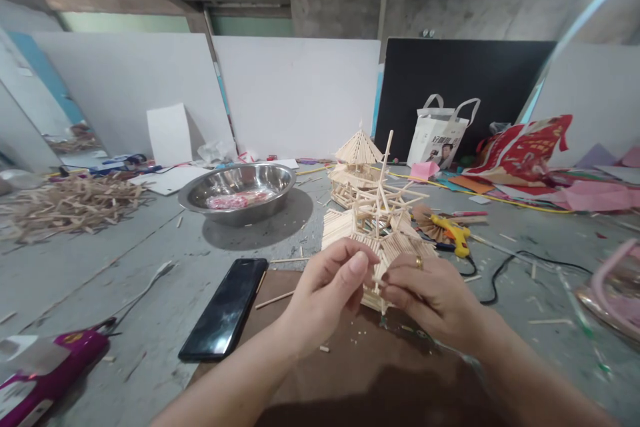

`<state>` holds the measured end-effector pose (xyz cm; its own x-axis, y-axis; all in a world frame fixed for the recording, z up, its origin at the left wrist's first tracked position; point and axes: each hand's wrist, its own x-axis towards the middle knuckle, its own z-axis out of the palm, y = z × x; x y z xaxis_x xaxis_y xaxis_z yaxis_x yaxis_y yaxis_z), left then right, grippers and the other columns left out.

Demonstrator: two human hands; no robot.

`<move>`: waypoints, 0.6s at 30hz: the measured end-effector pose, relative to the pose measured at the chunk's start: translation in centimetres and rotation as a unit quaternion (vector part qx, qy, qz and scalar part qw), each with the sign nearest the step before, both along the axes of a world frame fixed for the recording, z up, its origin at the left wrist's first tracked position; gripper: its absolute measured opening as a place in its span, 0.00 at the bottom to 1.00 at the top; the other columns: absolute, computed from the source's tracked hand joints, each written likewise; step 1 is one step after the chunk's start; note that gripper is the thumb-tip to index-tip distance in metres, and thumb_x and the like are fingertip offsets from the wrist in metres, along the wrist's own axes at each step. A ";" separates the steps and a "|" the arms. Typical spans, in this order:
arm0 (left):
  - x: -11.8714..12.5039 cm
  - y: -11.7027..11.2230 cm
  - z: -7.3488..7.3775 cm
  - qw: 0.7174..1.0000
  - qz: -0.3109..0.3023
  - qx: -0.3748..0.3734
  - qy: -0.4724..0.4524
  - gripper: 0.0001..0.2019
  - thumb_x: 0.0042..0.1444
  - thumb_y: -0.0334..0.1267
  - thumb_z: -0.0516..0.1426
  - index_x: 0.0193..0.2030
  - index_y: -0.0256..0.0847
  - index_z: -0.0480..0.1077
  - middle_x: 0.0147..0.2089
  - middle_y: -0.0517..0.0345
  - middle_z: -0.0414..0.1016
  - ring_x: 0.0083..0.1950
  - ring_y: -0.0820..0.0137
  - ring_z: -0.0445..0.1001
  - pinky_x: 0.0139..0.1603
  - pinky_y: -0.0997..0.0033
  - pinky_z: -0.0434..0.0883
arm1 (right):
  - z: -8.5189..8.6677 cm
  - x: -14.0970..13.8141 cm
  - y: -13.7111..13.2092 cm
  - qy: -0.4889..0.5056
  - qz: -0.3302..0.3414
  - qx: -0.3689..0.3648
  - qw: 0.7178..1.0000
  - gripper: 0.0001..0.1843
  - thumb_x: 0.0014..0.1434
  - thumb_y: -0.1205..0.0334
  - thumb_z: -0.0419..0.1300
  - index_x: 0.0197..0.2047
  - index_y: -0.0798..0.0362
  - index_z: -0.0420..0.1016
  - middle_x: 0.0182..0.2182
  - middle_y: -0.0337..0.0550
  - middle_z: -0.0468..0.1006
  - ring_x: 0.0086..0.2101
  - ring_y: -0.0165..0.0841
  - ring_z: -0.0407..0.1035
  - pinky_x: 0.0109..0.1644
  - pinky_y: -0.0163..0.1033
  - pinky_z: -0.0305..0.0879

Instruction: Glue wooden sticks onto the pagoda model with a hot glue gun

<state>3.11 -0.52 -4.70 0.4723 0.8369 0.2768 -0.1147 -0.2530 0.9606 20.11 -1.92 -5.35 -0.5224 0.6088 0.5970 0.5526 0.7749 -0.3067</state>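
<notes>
My left hand [336,280] and my right hand [425,290] meet just in front of a pagoda-like model built from thin wooden sticks [383,230]. The right fingers, one wearing a ring, pinch what looks like a short pale wooden stick [379,278]. With thumb and forefinger closed, my left hand comes up against it from the other side; whatever lies in those fingers is hidden. Both hands cover part of the model's lower front. Behind, a second stick model with a pointed roof [359,150] stands upright.
A black phone [224,310] lies left on a brown board [320,387]. Beyond it are a steel basin [240,203] with a red-and-white packet and a heap of sticks [75,203]. A yellow glue gun [453,235] and its cable are right; a purple device [60,373] sits lower left.
</notes>
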 end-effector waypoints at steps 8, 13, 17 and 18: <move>0.8 0.2 -0.9 0.989 0.014 0.147 -0.024 0.08 0.51 0.38 0.54 0.32 0.40 0.74 0.37 0.53 0.69 0.41 0.69 0.67 0.43 0.69 0.66 | -0.7 -0.8 0.3 0.130 0.042 -0.190 0.972 0.19 0.57 0.54 0.48 0.22 0.56 0.67 0.17 0.34 0.62 0.20 0.23 0.57 0.23 0.29 0.52; 0.9 0.8 -1.0 0.997 0.077 0.014 0.009 0.11 0.52 0.42 0.52 0.28 0.37 0.69 0.22 0.60 0.68 0.24 0.77 0.66 0.27 0.77 0.64 | -1.0 -0.5 1.1 0.159 -0.056 -0.202 0.965 0.22 0.56 0.51 0.48 0.19 0.56 0.66 0.14 0.34 0.59 0.18 0.23 0.55 0.22 0.30 0.51; 0.8 1.8 -1.3 0.995 0.039 -0.086 0.038 0.13 0.51 0.46 0.51 0.28 0.36 0.66 0.19 0.63 0.64 0.15 0.81 0.58 0.15 0.81 0.54 | -1.1 -0.4 1.6 0.255 -0.104 -0.223 0.935 0.13 0.52 0.53 0.53 0.30 0.56 0.68 0.20 0.35 0.65 0.20 0.23 0.57 0.22 0.30 0.54; 0.8 2.0 -1.4 0.994 0.026 -0.094 0.053 0.14 0.51 0.46 0.51 0.27 0.36 0.65 0.19 0.64 0.64 0.14 0.82 0.56 0.14 0.81 0.52 | -1.2 -0.5 1.6 0.272 -0.096 -0.237 0.928 0.13 0.52 0.53 0.54 0.35 0.55 0.68 0.22 0.36 0.65 0.19 0.23 0.57 0.21 0.29 0.54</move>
